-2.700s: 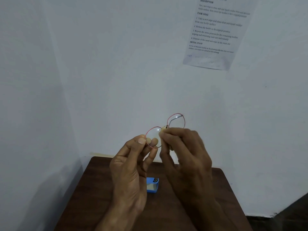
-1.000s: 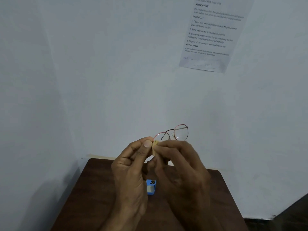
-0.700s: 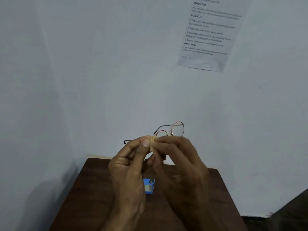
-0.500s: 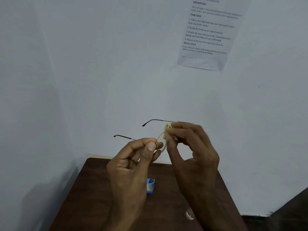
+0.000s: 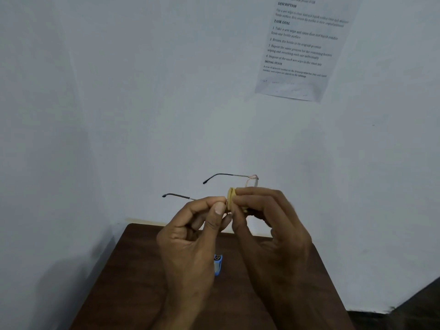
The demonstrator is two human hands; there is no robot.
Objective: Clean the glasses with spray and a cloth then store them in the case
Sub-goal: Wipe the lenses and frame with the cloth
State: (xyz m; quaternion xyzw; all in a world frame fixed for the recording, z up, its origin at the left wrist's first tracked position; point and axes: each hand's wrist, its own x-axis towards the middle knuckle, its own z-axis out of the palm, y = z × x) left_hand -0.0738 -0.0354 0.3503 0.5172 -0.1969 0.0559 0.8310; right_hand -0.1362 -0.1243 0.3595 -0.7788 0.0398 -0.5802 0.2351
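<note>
Since the glasses (image 5: pixel 228 174) have turned edge-on above the bench (image 5: pixel 133 282) | left hand (image 5: pixel 190 236) fingers pinch the frame | right hand (image 5: pixel 271 225) fingers pinch cloth (image 5: pixel 231 195) over one lens | wiping continues, storage pending.

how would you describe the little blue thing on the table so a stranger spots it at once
Find the dark brown wooden table against the pale wall. Near its middle, partly hidden behind the left hand, lies a small blue object. It is the only bright blue thing in view; the cloth pinched above it is yellow.
</note>
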